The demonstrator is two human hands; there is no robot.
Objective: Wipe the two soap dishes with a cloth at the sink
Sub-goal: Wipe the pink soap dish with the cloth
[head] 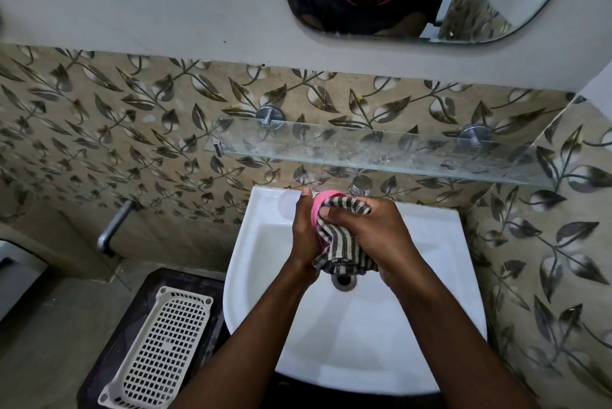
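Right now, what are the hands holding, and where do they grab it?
The left hand grips the pink soap dish by its side; the right hand bunches the striped cloth against it.

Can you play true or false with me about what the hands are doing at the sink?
1. The left hand holds a pink soap dish. True.
2. The striped cloth is in the right hand. True.
3. The glass shelf is full of bottles. False: nothing stands on it.
4. A white perforated tray sits inside the sink. False: it lies to the left of the sink, outside it.
5. The hands are above the drain. True.
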